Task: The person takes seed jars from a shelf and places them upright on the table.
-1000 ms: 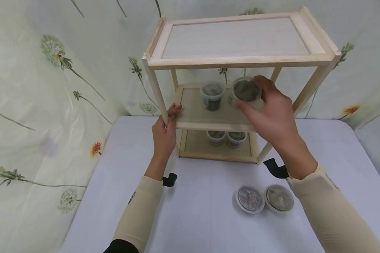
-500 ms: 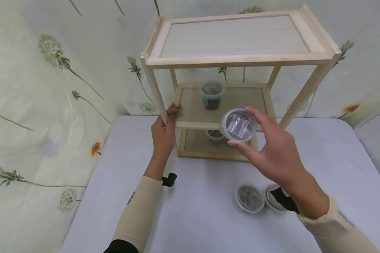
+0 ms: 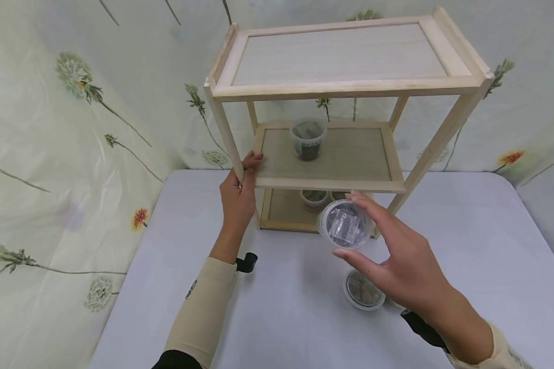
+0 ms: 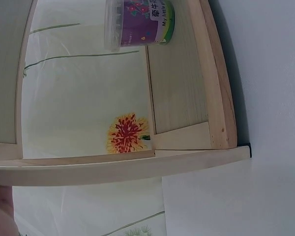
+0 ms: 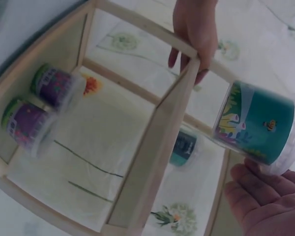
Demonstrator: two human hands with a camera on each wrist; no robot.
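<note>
Above worktop [image 3: 268, 307], right hand [image 3: 401, 256] holds cup [image 3: 344, 225] between thumb and fingers, taken off middle shelf [image 3: 351, 159] of rack [image 3: 374, 89] within past second and lowered in front; left hand [image 3: 239, 195] grips left post [image 3: 225, 128]. Second cup [image 3: 307, 148] remains there, so shelf's unloading seems under way. Right wrist view shows teal bee label [image 5: 260, 123], unseen from head
</note>
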